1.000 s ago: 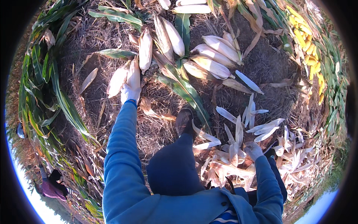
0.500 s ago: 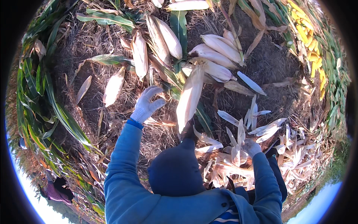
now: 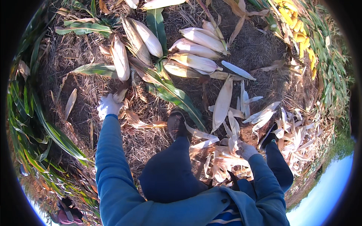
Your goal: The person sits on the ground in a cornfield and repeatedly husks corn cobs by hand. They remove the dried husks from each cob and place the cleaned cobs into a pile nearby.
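My left hand (image 3: 108,106), in a white knit glove, is closed around an ear of corn in its husk. Only a short pale end of that corn ear (image 3: 120,95) shows past the fingers. Just beyond it lies another husked corn ear (image 3: 120,58). My right hand (image 3: 247,150), gloved too, is low among torn husks (image 3: 232,132), fingers curled; what they hold is hidden. A long pale husk leaf (image 3: 222,104) is beyond the right hand, seemingly in the air or lying there.
Several unshucked ears (image 3: 196,49) lie together ahead, beside green leaves (image 3: 175,94). Bare yellow cobs (image 3: 299,35) are heaped at far right. Loose husks (image 3: 298,143) pile up near my right foot. Cut stalks (image 3: 49,116) line the left. Another person (image 3: 68,214) is at lower left.
My left hand has closed on a corn ear that lay on the ground. The pale husk leaf has moved right and lower. My right hand stays among the husks. The whole view has shifted.
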A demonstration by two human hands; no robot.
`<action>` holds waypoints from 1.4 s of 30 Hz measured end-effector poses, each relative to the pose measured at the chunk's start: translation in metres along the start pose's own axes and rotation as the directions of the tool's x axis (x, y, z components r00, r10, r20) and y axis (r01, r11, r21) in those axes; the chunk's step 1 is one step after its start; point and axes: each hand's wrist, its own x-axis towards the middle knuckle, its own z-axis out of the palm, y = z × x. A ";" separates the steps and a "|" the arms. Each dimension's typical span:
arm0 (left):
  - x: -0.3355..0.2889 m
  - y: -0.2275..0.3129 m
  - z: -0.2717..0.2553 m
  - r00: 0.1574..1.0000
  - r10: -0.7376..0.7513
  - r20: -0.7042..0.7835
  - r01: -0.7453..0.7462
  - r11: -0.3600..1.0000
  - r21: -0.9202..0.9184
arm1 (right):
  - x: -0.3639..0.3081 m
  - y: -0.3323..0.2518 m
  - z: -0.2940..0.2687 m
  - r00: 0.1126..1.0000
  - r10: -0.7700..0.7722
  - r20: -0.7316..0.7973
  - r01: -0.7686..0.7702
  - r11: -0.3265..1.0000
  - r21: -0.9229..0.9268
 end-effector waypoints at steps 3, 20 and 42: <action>-0.042 0.013 -0.001 0.985 0.141 -0.097 -0.152 0.982 -0.115 | -0.010 -0.037 -0.004 0.992 -0.108 -0.069 0.120 0.972 0.202; -0.438 0.145 -0.190 0.193 0.969 -0.155 -0.493 -0.041 -0.869 | -0.215 -0.130 -0.064 0.620 -0.501 -0.603 0.760 0.573 0.306; -0.587 0.168 -0.059 0.204 0.979 0.010 -0.629 0.139 -0.765 | -0.273 0.025 -0.013 0.423 -0.360 -0.831 0.901 0.259 0.347</action>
